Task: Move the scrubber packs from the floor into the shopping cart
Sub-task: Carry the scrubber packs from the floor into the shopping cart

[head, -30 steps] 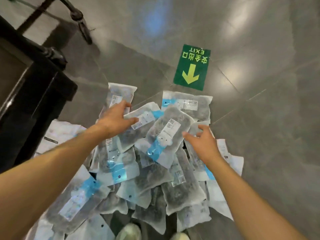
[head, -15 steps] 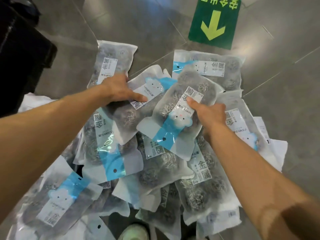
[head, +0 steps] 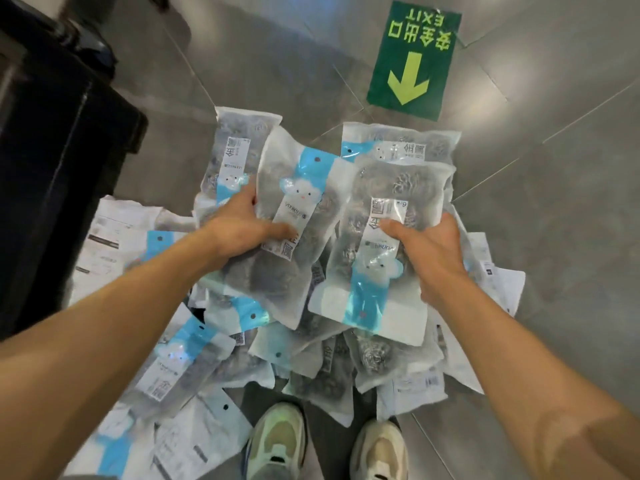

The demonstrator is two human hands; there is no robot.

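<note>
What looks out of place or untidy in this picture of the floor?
The scrubber packs lie in a loose heap on the grey floor, overlapping at all angles, some face down. The left hand and right hand each grip one pack. No pack looks torn. The green exit sign reads upside down from here.

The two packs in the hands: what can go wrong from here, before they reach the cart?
1. The left hand and right hand each grip one pack, the left pack and the right pack, by one side only; the film looks smooth, so a pack may slip.
2. The pile reaches the shoes; a step could land on a pack and slide.
</note>
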